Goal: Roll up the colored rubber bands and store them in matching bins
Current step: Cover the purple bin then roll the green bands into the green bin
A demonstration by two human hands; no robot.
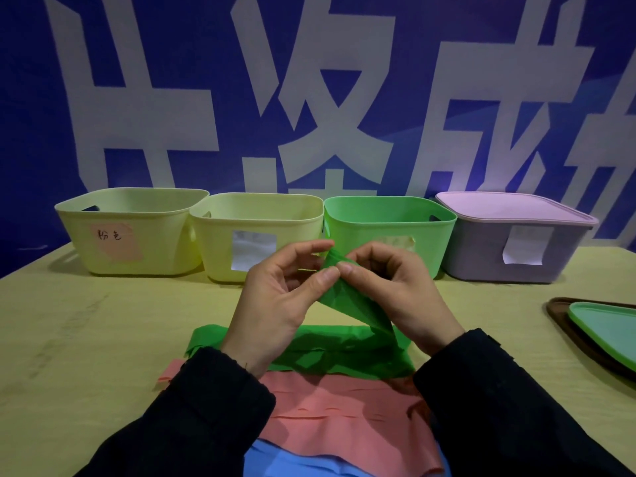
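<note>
Green band [347, 349]: one end pinched by left hand [275, 297] and right hand [395, 290]; rolling judged just begun; tight winding required next, then deposit in green bin [389, 218].

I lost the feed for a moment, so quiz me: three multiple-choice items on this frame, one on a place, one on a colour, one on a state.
1. Where does the pink band lie?
A. In a bin
B. On the table, nearer the person than the green band
C. On the lid

2. What colour is the band that both hands pinch?
A. Green
B. Pink
C. Blue

3. The grey bin at far right is:
A. Tipped over
B. Open
C. Closed by a lilac lid

Answers: 1 B, it lies flat below the green one. 2 A, left hand and right hand pinch its raised end. 3 C, the lid covers it.
</note>
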